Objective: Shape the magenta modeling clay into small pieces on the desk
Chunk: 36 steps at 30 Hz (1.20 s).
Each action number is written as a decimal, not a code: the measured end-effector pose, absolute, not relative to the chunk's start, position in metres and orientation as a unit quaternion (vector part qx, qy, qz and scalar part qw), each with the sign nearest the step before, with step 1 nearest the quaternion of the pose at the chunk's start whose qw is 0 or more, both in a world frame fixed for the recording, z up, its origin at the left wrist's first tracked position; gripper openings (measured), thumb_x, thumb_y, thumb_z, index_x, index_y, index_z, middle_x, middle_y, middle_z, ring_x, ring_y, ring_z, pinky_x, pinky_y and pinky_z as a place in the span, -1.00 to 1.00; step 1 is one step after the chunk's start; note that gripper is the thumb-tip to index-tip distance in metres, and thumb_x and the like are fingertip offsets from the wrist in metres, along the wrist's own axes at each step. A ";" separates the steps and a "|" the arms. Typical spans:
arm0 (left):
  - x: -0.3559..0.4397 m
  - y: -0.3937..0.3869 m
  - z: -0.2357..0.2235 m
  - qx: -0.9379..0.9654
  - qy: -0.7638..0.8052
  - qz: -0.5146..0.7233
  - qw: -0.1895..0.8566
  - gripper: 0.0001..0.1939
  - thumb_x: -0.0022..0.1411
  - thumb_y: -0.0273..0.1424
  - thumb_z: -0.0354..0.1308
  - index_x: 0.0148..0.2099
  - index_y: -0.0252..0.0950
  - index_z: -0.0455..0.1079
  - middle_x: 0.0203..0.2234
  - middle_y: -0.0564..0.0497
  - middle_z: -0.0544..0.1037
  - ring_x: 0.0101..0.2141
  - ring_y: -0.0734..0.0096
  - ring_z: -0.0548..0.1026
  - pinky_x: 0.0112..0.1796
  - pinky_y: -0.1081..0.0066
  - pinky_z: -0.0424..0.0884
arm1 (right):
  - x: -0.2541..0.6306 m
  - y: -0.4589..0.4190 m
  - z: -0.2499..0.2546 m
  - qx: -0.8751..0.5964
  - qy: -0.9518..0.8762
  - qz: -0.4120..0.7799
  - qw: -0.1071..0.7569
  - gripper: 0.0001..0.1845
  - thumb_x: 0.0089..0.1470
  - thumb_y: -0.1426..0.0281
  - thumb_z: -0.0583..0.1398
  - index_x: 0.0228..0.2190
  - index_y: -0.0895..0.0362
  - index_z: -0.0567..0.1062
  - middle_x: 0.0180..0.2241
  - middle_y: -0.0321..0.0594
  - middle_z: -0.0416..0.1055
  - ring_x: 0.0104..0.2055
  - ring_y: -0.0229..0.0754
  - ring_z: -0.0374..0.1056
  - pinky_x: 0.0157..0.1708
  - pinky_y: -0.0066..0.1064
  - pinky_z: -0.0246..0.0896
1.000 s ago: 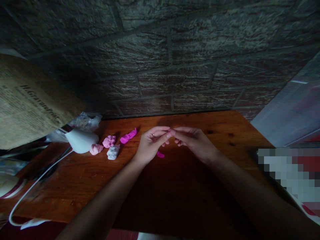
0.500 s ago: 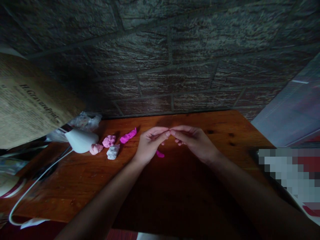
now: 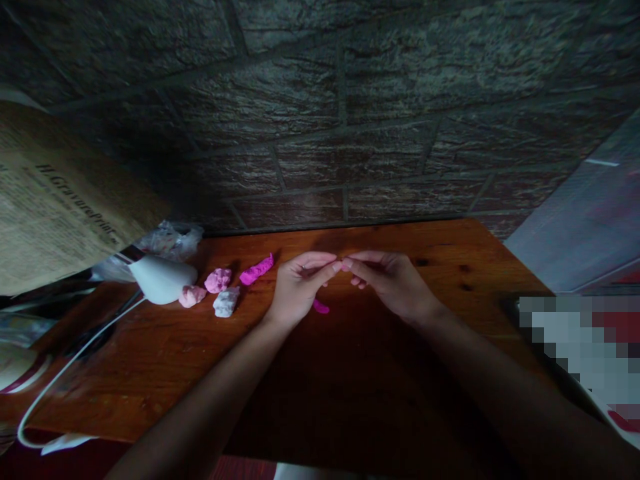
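Magenta crinkled roll [image 3: 257, 270] and curved strip [image 3: 321, 307], wooden tabletop [image 3: 200, 353], near left hand [image 3: 296, 290]

Three lumps [image 3: 218, 281] just right of the lamp base [image 3: 165, 280]
Farther right of it: a strip [image 3: 257, 269], left hand [image 3: 299, 287], right hand [image 3: 387, 277]; behind it: plastic bag [image 3: 181, 241], wall [image 3: 310, 157].

We're reading one line only: "H GravurePrint" lettering [image 3: 76, 201], in bigger dark letters, on the brown newsprint-style lampshade [image 3: 60, 233] at left. It's slanting down toward the right. Smaller print [image 3: 23, 190] is running in rows around it on that lampshade; we're getting no words there, too small and blurry. Pixelated patch [image 3: 580, 353] at far right is hiding its contents.
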<state>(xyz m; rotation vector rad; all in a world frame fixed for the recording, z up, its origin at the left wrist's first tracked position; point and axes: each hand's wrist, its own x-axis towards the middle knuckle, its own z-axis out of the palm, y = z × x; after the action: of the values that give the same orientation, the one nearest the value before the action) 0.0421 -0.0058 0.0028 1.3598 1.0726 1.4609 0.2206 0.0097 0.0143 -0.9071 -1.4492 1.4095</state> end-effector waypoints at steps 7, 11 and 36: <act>0.041 -0.006 0.000 0.540 0.416 0.586 0.437 -0.75 0.09 -0.26 0.47 -0.20 -0.24 0.63 -0.36 -0.01 0.71 -0.38 0.41 0.60 -0.42 0.45 0.49 | 0.221 0.009 0.014 -0.372 -0.589 0.558 0.451 -0.65 0.02 0.08 0.40 -0.30 0.09 0.68 -0.41 -0.25 0.58 -0.42 -0.25 0.41 -0.38 -0.37 0.33; 0.042 -0.006 0.000 0.542 0.416 0.582 0.441 -0.74 0.07 -0.28 0.49 -0.18 -0.24 0.62 -0.32 -0.02 0.72 -0.39 0.43 0.59 -0.41 0.45 0.47 | 0.220 0.010 0.012 -0.373 -0.589 0.555 0.454 -0.63 0.04 0.06 0.38 -0.27 0.10 0.68 -0.39 -0.21 0.58 -0.42 -0.23 0.43 -0.38 -0.35 0.34; 0.043 -0.008 0.003 0.542 0.415 0.582 0.442 -0.74 0.07 -0.29 0.48 -0.18 -0.24 0.65 -0.33 -0.03 0.73 -0.40 0.40 0.62 -0.46 0.49 0.48 | 0.220 0.012 0.012 -0.370 -0.592 0.546 0.464 -0.61 0.00 0.11 0.42 -0.24 0.14 0.66 -0.35 -0.20 0.61 -0.42 -0.26 0.43 -0.40 -0.41 0.38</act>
<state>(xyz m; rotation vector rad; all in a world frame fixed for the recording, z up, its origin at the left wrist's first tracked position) 0.0427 -0.0084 0.0027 1.3446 1.0300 1.4442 0.2196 0.0117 0.0125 -0.9080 -1.4542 1.3416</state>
